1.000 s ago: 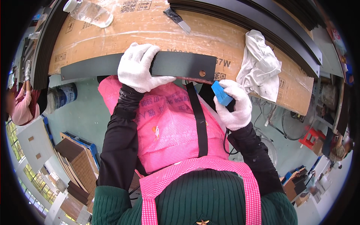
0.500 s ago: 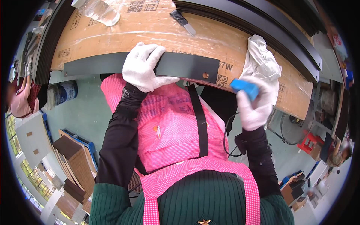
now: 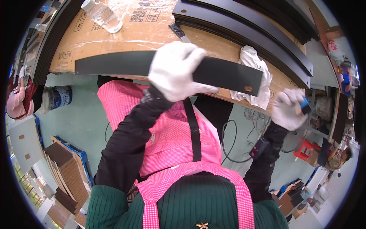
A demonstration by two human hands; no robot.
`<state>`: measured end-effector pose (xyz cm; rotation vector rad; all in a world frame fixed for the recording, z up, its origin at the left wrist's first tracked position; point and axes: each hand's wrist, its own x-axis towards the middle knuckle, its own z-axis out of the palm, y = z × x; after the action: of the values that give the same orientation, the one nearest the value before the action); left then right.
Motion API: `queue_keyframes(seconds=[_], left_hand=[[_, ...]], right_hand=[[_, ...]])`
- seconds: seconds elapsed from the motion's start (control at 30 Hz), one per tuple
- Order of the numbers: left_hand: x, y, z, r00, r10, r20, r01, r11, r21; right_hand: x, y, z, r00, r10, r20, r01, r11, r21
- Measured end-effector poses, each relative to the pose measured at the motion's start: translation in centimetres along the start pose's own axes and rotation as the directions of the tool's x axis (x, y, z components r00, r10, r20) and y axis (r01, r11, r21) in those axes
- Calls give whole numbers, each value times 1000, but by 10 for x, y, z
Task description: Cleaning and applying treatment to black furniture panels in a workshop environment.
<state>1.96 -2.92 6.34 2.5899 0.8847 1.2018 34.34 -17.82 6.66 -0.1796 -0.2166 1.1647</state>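
Observation:
My left hand [image 3: 176, 70], in a white glove, is closed around the middle of a long dark panel strip [image 3: 228, 74]. The strip lies crosswise along the near edge of the cardboard-covered surface [image 3: 141, 38], its right end reaching over a crumpled white cloth [image 3: 251, 95]. A round copper-coloured spot shows near that end. Off to the right, clear of the strip, my gloved right hand [image 3: 289, 110] grips a small blue block [image 3: 304, 104] with a dark side. Beyond my left hand lies a blade tool with a black wrapped handle [image 3: 176, 29].
Stacked dark panels [image 3: 244, 28] fill the far right, with another stack [image 3: 45, 57] at the left. A clear bottle [image 3: 103, 17] lies at the far left. Below are cables [image 3: 225, 152], a red stool [image 3: 304, 150] and a bucket [image 3: 59, 98]. Other people are at both sides.
My left hand and the dark strip have shifted to the right, the strip's right end now over the cloth. My right hand has moved right with the blue block, away from the strip's end.

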Motion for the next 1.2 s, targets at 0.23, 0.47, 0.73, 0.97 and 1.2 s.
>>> queue_keyframes(seconds=[0.23,0.47,0.73,0.97,1.2], left_hand=[[57,115,114,936,6,352,71,976,-207],[41,132,167,958,22,285,-2,997,-73],[-30,-26,41,969,-18,246,24,999,-23],[-48,5,55,931,-198,308,216,976,-26],[-51,10,67,835,-287,470,331,944,-10]], right_hand=[[-36,-14,89,970,9,242,28,988,-150],[-61,0,54,988,53,146,-25,982,-185],[-23,53,39,973,228,-40,-188,676,-713],[40,195,96,896,432,98,52,116,-992],[88,277,85,601,749,277,566,-155,-810]])
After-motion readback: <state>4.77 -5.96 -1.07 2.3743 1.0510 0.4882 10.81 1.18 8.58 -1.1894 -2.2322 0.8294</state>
